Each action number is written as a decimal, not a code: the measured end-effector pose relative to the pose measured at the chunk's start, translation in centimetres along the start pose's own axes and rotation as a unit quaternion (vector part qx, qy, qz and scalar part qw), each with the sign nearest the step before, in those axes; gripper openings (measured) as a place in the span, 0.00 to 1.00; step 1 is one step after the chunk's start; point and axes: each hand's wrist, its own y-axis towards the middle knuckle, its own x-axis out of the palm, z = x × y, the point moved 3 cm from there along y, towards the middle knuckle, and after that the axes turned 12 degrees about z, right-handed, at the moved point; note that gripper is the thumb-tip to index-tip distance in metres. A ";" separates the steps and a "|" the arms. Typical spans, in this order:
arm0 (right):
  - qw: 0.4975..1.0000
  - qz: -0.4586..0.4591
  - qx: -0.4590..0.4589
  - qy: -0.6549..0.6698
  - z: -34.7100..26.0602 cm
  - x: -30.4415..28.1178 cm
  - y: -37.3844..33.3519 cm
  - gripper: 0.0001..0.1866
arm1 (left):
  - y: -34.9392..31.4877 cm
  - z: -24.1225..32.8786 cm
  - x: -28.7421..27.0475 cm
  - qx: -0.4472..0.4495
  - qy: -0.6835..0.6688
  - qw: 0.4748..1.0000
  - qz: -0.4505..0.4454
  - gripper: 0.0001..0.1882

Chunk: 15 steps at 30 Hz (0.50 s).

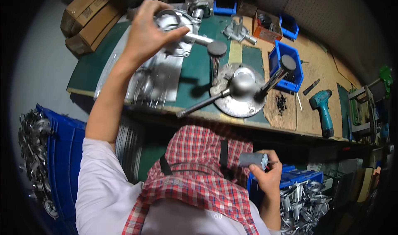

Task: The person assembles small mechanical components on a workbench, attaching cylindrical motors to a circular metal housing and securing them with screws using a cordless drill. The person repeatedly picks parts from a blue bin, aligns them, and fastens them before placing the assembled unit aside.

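My left hand [149,34] reaches over the far left of the bench, its fingers curled round a shiny round metal casting [182,48] with a pipe-like arm. Some of the casting is hidden behind the fingers. Low on the right, in front of the bench edge, my right hand [269,175] grips a short grey cylinder [248,159] with a silvery end. Between the hands, on the bench, stands a round metal fixture [236,104] with a domed centre, two capped posts and a lever handle [199,106].
A blue bin [296,84] and a teal power drill [325,110] are on the bench's right. Small black screws [281,103] lie beside the fixture. Another casting [238,30] sits behind it. Crates of metal parts [35,152] [304,204] flank me; cardboard boxes [85,21] stand far left.
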 end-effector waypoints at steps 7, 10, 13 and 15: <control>0.997 -0.057 -0.019 0.046 -1.7 1.6 -0.1 0.26 | -15.2 5.3 -11.0 -0.251 -0.474 0.843 -0.025 0.26; 0.993 -0.093 -0.014 0.070 -1.5 2.7 0.1 0.24 | -21.1 7.4 -8.8 -0.365 -0.486 0.791 -0.067 0.28; 0.990 -0.103 0.004 0.093 -2.1 4.6 0.4 0.18 | -27.2 9.4 -2.9 -0.432 -0.388 0.812 -0.058 0.33; 0.989 -0.082 -0.003 0.125 -1.7 6.0 0.6 0.17 | -29.9 10.3 0.2 -0.409 -0.337 0.841 -0.109 0.44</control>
